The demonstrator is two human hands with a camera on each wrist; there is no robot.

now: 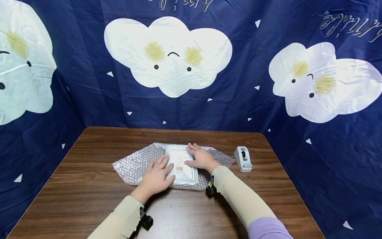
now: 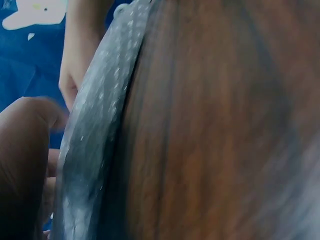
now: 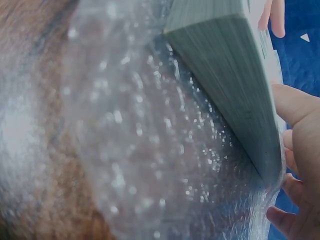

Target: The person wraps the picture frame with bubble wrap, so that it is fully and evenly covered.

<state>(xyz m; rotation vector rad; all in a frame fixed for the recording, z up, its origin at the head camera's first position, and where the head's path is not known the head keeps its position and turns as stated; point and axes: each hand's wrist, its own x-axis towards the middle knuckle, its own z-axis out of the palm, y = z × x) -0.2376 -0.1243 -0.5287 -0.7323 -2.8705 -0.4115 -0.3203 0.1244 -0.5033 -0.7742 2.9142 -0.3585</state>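
A pale green picture frame [image 1: 182,175] with a small deer print lies on a sheet of bubble wrap [image 1: 135,166]. Spread fingers of my left hand [image 1: 154,177] rest on the wrap and the frame's left side. My right hand [image 1: 203,158] lies across the frame's upper right, its thumb over the picture. In the right wrist view, the frame's grooved side [image 3: 225,90] stands bare above the wrap [image 3: 145,125]. Bubble wrap [image 2: 100,115] covers the near side in the left wrist view.
A white tape dispenser [image 1: 243,159] stands to the right of the wrap on the brown wooden table [image 1: 89,186]. Dark blue cloth [image 1: 179,113] with cloud prints hangs behind the table and along both sides.
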